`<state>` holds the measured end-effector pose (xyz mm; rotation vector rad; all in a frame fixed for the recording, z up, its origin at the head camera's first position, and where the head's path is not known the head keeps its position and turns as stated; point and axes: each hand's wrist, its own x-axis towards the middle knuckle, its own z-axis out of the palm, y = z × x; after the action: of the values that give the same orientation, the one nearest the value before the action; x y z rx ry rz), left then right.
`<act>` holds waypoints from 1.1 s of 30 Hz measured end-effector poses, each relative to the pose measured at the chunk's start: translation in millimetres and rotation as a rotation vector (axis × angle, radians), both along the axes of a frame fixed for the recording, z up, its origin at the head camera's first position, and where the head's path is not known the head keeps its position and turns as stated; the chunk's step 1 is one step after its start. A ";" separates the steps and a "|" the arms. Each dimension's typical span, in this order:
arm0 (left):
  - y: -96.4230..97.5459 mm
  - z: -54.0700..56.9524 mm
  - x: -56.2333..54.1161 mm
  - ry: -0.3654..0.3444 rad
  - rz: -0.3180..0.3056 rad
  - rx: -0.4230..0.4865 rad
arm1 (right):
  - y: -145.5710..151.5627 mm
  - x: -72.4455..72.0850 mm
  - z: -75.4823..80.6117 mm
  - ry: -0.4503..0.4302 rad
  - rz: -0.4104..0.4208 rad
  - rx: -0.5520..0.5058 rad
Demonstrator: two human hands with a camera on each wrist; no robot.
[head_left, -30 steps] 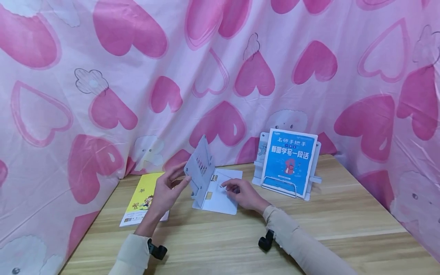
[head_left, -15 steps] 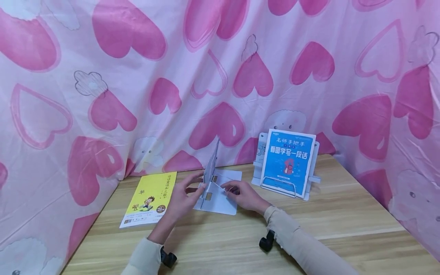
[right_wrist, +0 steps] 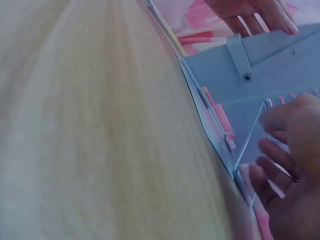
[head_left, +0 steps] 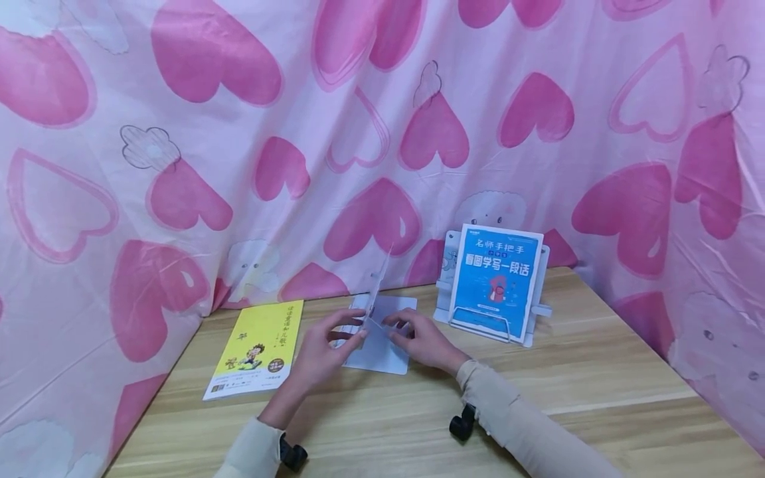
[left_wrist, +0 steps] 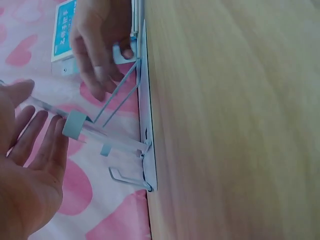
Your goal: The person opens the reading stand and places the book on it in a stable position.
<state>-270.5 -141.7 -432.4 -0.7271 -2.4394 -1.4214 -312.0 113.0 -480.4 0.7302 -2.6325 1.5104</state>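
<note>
A pale blue-grey metal book stand stands at the table's middle, its base [head_left: 382, 358] flat on the wood. Its back panel [head_left: 379, 287] is seen nearly edge-on, tilted right over the base. My left hand [head_left: 323, 348] holds the panel's near edge, thumb on one side and fingers on the other. Over the base, my right hand [head_left: 425, 340] pinches the wire prop [right_wrist: 250, 137] between thumb and curled fingers. In the left wrist view the wire prop [left_wrist: 114, 93] slants between base and panel, and a small wire page holder [left_wrist: 127, 180] sticks out at the base's end.
A yellow book [head_left: 254, 345] lies flat to the left of the stand. On the right, a blue-covered book [head_left: 499, 282] leans on a second book stand [head_left: 540, 310]. A pink heart-print curtain [head_left: 239, 133] hangs behind the wooden table [head_left: 370, 431].
The back panel has swung from leaning left, past upright, to leaning right. My left hand has moved right with it, uncovering the yellow book. My right hand has stayed almost in place.
</note>
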 end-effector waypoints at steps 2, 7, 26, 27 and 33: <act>-2.4 -1.6 -1.6 -0.014 -0.004 0.009 | -3.9 3.7 3.1 0.016 -0.012 -0.016; -7.0 -4.3 -8.4 -0.061 0.006 0.046 | -17.5 17.1 11.2 0.001 0.037 -0.028; -13.1 -13.9 -19.1 -0.176 0.025 0.018 | -53.7 33.6 18.9 0.083 -0.056 -0.048; -13.3 -13.4 -19.1 -0.173 0.025 0.016 | -53.8 33.8 19.0 0.094 -0.060 -0.045; -13.0 -12.8 -19.6 -0.156 -0.001 0.013 | -52.0 36.9 21.2 0.095 -0.081 -0.052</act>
<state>-290.2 -154.7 -445.2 -0.6367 -2.5418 -1.5474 -275.1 61.1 -459.2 0.6653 -2.5124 1.4788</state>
